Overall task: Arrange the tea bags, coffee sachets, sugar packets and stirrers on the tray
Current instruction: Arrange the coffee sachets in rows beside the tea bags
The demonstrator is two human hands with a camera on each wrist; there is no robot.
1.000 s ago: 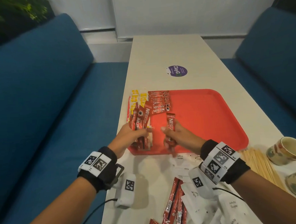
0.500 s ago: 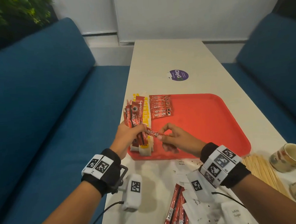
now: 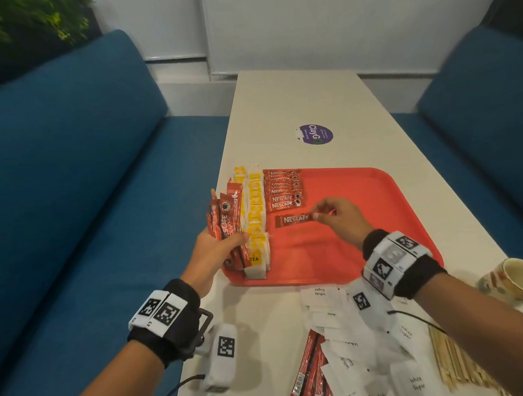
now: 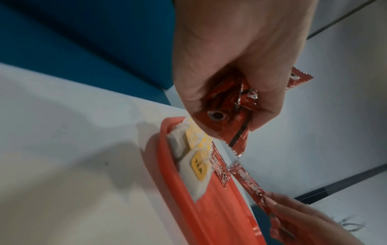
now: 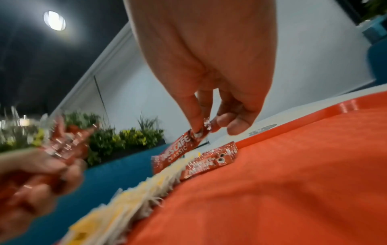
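Coffee sachet (image 3: 292,219) in right hand (image 3: 338,221) fingers above red tray (image 3: 361,223).

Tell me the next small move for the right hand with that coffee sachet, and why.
Probably lower the single sachet onto the red tray just below the coffee row and let go. The right hand pinches its end, already aligned with that row; the left hand holds more sachets.

The coffee sachets (image 3: 285,190) look like glossy red foil, glinting at the crimped ends. The tray (image 3: 361,210) is smooth, faintly shiny plastic, the sugar packets (image 3: 336,321) matt white paper. The stirrers (image 3: 453,360) are pale bare wood.
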